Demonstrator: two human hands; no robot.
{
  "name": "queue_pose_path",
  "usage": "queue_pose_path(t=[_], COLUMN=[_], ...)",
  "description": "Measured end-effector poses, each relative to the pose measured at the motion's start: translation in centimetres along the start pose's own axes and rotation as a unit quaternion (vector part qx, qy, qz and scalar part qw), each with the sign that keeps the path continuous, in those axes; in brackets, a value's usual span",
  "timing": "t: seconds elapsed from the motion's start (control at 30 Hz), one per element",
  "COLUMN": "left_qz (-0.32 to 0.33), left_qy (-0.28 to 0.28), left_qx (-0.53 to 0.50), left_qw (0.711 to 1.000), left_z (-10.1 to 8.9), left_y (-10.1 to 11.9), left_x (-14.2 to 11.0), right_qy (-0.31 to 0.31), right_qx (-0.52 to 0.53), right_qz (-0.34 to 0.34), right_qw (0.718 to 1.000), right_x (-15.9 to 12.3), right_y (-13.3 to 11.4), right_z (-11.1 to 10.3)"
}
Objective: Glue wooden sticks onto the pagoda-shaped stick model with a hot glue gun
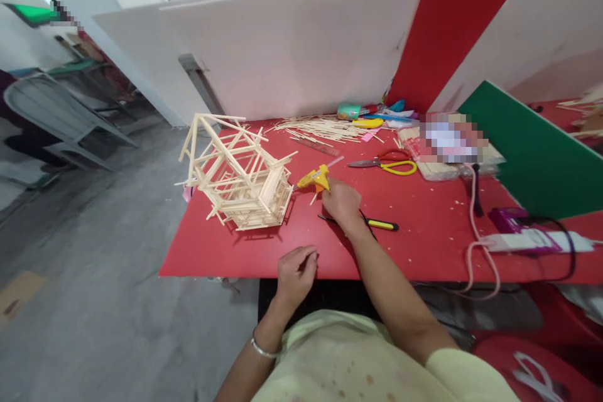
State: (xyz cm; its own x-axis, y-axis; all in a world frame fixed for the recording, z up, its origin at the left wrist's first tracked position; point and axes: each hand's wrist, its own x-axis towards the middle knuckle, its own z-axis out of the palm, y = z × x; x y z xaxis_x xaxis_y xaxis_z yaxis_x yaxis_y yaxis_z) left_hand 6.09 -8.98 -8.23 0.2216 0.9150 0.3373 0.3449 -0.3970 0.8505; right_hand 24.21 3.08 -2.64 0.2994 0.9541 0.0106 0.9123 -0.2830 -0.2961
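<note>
My right hand (343, 206) grips a yellow hot glue gun (313, 178), its nozzle pointing left close to a small house model of thin wooden sticks (254, 191). A clear glue stick (335, 162) pokes out of the gun's back. The model has a railed base and an open roof frame, and stands on the red tabletop (211, 254). My left hand (296, 269) rests near the table's front edge with curled fingers and thumb pressed together; whatever they may hold is too small to see. A yellow-and-black utility knife (382, 225) lies beside my right wrist.
Scissors (386, 163) with red and yellow handles lie behind my right hand. Loose sticks (325, 129) are heaped at the back, near a green tape roll (348, 112). White boards (301, 44) lean behind. A power strip (532, 240) with a pink cord sits right. A grey chair (56, 110) stands left.
</note>
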Motion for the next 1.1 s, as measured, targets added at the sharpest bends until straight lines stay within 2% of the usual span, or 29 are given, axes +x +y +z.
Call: queue_pose_path(t=[0.37,0.53,0.6,0.73,1.1], left_qz=[0.014,0.013,0.016,0.021,-0.007], left_qy=[0.026,0.023,0.018,0.02,0.009], left_qx=[0.021,0.02,0.018,0.016,0.004], left_qw=[0.999,0.999,1.0,0.999,1.0], left_z=[-0.5,-0.2,0.0,0.0,-0.2], left_y=[0.2,0.0,0.1,0.3,0.0], left_x=[1.6,1.4,1.4,1.4,0.7], right_qy=[-0.016,0.039,0.055,0.046,0.076], right_qx=[0.024,0.054,0.089,0.13,0.158], right_qz=[-0.012,0.02,0.019,-0.005,0.004], right_qw=[1.0,0.998,0.994,0.99,0.984], right_x=[-0.4,-0.5,-0.3,-0.1,-0.2], right_y=[0.7,1.5,1.3,0.4,-0.8], right_z=[-0.6,-1.4,-1.6,-1.6,-1.9])
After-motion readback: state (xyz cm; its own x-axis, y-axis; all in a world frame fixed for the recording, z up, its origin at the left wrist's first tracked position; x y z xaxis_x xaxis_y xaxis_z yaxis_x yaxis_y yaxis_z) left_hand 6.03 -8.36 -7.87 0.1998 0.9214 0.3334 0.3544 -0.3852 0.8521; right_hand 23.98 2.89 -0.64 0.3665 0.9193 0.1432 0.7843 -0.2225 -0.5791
